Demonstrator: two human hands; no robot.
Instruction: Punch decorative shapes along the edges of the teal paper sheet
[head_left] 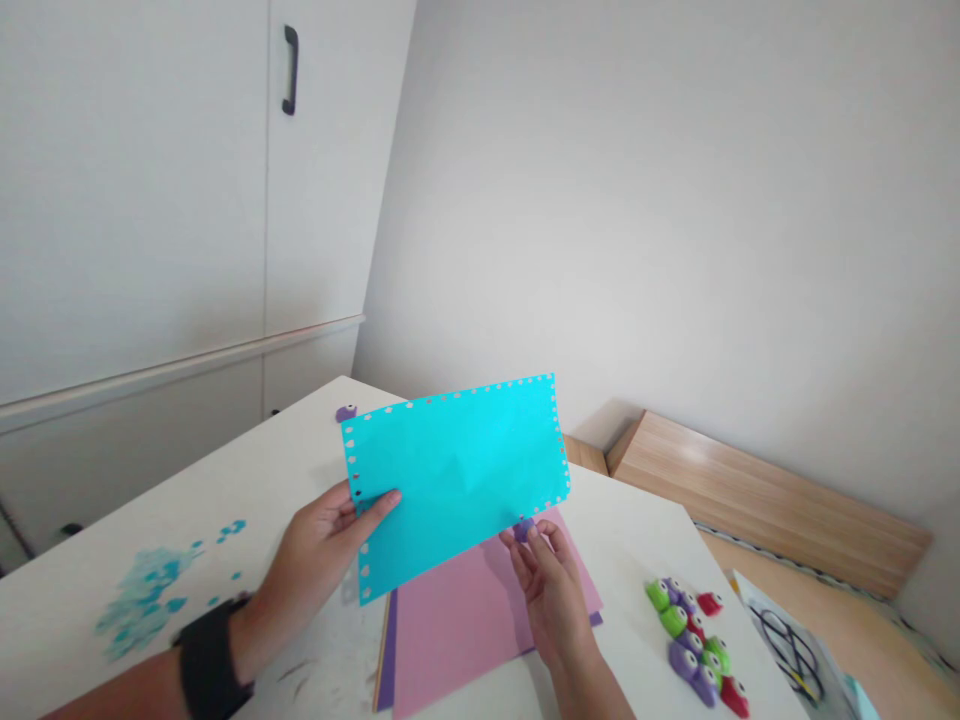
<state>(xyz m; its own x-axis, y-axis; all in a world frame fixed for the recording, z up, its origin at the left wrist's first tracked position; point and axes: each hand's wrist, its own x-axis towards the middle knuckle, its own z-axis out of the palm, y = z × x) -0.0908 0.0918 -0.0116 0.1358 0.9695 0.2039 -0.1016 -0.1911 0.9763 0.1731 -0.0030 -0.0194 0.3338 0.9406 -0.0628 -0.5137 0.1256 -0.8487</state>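
I hold a cyan paper sheet (pixel 457 475) up above the white table (pixel 262 470); small shapes are punched out along its edges. My left hand (pixel 319 560) pinches its left edge, thumb on the front. A black band sits on that wrist. My right hand (pixel 551 580) is closed on a small purple punch (pixel 523 527) pressed at the sheet's lower right edge. Below lie a pink sheet (pixel 465 615) and a purple sheet stacked on the table.
Cyan paper cut-outs (pixel 146 595) are scattered on the table's left. Several small punches, green, purple and red (pixel 694 640), cluster at the right. Another purple punch (pixel 346 412) sits at the far edge. Wooden boards (pixel 750 485) lean by the wall; a white cupboard stands left.
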